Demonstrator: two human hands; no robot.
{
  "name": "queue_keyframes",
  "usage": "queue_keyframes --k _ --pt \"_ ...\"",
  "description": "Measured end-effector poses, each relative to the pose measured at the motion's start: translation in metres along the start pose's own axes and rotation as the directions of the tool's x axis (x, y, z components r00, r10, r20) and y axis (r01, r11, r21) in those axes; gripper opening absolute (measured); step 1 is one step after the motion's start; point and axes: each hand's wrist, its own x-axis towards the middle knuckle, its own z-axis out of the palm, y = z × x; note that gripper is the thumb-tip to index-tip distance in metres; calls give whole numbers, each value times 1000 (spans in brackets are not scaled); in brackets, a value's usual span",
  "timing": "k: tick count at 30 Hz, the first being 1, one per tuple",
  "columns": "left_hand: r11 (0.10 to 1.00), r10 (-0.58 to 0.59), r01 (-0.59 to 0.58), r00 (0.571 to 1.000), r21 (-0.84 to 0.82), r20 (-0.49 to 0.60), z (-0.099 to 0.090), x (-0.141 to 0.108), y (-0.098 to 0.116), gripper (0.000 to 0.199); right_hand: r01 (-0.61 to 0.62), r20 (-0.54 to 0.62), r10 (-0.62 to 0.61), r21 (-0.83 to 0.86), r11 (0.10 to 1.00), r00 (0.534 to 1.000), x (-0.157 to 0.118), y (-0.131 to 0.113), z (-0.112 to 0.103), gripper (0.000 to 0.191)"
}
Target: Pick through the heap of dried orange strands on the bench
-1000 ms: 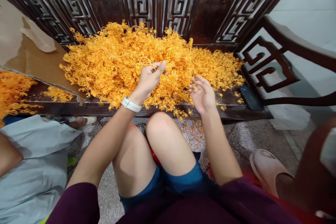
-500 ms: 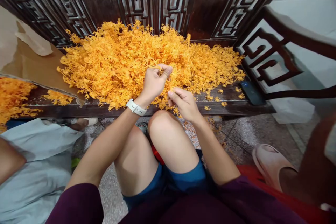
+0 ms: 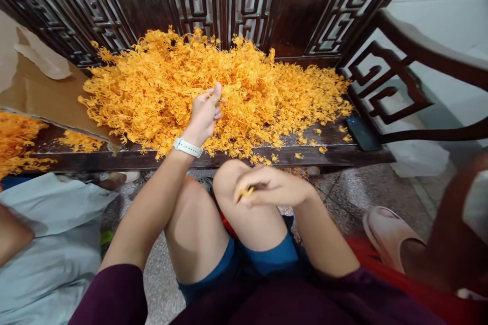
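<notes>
A large heap of small orange pieces lies on the dark wooden bench. My left hand, with a white watch on its wrist, is over the front middle of the heap. Its thumb and fingers are pinched together, and what they may hold is too small to name. My right hand, slightly blurred, is above my knee in front of the bench edge. Its curled fingers hold a small orange piece.
A cardboard flap stands left of the heap, with more orange pieces beyond it. A dark phone lies at the bench's right end by the carved armrest. People sit at both sides; a pink slipper shows at right.
My right hand has moved down and toward me, off the heap's edge to above my knee. My left hand has shifted left and slightly up, so the hands are farther apart.
</notes>
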Motion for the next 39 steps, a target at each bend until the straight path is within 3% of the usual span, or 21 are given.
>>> queue_keyframes --k 1,2,4,5,8,10,14,17,19,24,27,30,33,35,39 --pt "1000 6 -6 999 5 43 1 -3 1 39 34 -155 -17 108 994 988 0 0 -8 19" --pt "1000 14 -15 996 17 89 3 -7 2 40 97 -320 -22 220 971 947 0 -1 -17 23" --pt "998 22 -33 983 54 182 8 -15 4 40 243 -578 26 383 891 815 1 -1 -34 33" --pt "996 23 -41 974 78 224 10 -18 5 40 289 -642 66 431 855 764 3 -1 -40 36" --pt "986 20 -72 945 148 328 13 -25 5 38 285 -673 165 505 815 721 7 0 -47 28" --pt "979 20 -94 926 179 377 14 -28 3 39 251 -690 192 487 837 698 10 4 -43 20" --pt "948 62 -214 851 236 521 17 -32 2 44 176 -793 128 285 942 596 17 14 -35 22" --pt "891 124 -362 776 275 618 18 -34 2 46 80 -827 33 94 992 561 19 19 -35 27" --pt "852 173 -428 773 301 610 18 -34 1 47 33 -832 -35 -20 999 554 19 21 -36 30" --pt "823 278 -456 842 337 462 21 -29 -1 50 -38 -798 -150 -211 977 584 19 21 -31 31" --pt "826 290 -445 862 347 416 25 -29 -1 51 -97 -791 -209 -319 943 575 18 20 -22 30" --pt "846 266 -417 870 333 414 28 -32 -2 51 -125 -779 -193 -328 936 596 14 16 -16 29" --pt "878 261 -389 878 279 401 33 -37 -6 52 -78 -780 -96 -183 980 618 9 12 -17 29" --pt "896 269 -370 892 246 363 37 -40 -10 51 32 -762 13 44 999 648 8 9 -17 28" --pt "940 233 -284 939 190 252 52 -50 -10 48 214 -653 156 451 867 741 12 6 -9 26"
